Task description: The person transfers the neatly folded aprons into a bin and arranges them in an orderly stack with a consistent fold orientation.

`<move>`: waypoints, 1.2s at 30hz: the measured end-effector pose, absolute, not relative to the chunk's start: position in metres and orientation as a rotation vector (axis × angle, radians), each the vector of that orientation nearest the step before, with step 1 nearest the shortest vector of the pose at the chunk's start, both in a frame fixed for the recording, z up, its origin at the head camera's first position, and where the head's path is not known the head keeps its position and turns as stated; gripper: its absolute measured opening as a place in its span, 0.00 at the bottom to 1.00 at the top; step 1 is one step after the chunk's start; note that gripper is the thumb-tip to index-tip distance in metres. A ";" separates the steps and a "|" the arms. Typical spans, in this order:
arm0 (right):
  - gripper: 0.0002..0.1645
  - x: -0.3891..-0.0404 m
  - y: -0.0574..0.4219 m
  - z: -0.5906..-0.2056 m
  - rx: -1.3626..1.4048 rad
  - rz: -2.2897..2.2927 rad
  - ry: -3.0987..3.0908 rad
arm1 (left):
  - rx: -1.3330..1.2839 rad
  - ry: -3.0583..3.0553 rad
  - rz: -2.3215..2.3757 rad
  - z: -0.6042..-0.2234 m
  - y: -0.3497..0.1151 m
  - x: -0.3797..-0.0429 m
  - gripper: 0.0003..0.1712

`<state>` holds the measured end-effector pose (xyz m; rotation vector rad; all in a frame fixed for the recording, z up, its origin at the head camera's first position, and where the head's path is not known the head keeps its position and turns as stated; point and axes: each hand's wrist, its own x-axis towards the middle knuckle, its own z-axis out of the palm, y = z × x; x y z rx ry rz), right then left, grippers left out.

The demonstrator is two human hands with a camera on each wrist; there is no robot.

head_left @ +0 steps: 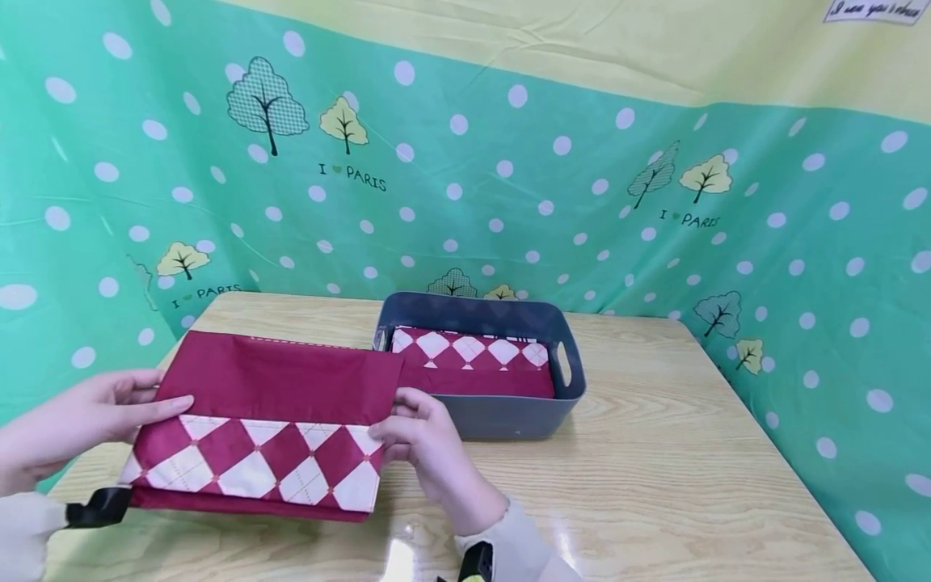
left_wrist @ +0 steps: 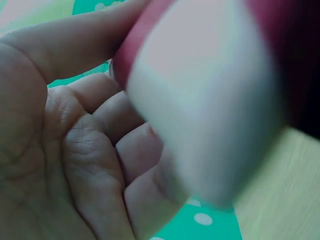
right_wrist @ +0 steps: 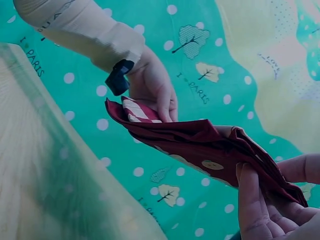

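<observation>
A folded maroon cloth (head_left: 291, 380) with a band of white diamonds is held up over the left part of the table. My left hand (head_left: 94, 420) grips its left edge, thumb on the front face and fingers behind. At the opposite edge, my right hand (head_left: 429, 444) pinches the cloth between thumb and fingers. Several folded layers (right_wrist: 225, 150) show edge-on in the right wrist view. In the left wrist view, the cloth's near corner (left_wrist: 200, 100) is blurred and hides part of the left fingers.
Just behind the right hand stands a dark grey plastic bin (head_left: 480, 416) with handle holes. Another folded maroon cloth (head_left: 473, 381) with white diamonds lies inside it. The pale wooden table (head_left: 655, 453) reaches back to a green polka-dot curtain (head_left: 436, 210).
</observation>
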<state>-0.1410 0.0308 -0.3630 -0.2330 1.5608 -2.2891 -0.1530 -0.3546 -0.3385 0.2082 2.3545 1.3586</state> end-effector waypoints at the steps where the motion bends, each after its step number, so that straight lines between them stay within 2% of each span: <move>1: 0.24 -0.142 0.033 -0.362 -0.233 -2.291 1.568 | 0.206 2.389 1.346 -0.337 -0.352 -0.153 0.15; 3: 0.24 -0.143 0.036 -0.359 -0.232 -2.293 1.586 | 0.190 2.472 1.314 -0.335 -0.346 -0.153 0.17; 7: 0.23 -0.146 0.045 -0.355 -0.218 -2.301 1.615 | 0.137 2.593 1.306 -0.331 -0.334 -0.154 0.32; 11: 0.22 -0.150 0.054 -0.350 -0.198 -2.331 1.611 | 0.097 2.585 1.400 -0.324 -0.321 -0.153 0.34; 15: 0.25 -0.153 0.061 -0.345 -0.169 -2.364 1.594 | 0.081 2.562 1.476 -0.319 -0.309 -0.153 0.38; 18: 0.27 -0.156 0.066 -0.342 -0.152 -2.382 1.588 | 0.081 2.534 1.545 -0.318 -0.302 -0.153 0.36; 25: 0.36 -0.160 0.076 -0.336 -0.079 -2.430 1.584 | 0.074 2.459 1.693 -0.316 -0.287 -0.154 0.12; 28: 0.38 -0.161 0.079 -0.334 -0.052 -2.459 1.581 | 0.101 2.436 1.739 -0.314 -0.282 -0.155 0.10; 36: 0.33 -0.164 0.090 -0.329 -0.042 -2.545 1.541 | 0.145 2.346 1.867 -0.310 -0.264 -0.156 0.10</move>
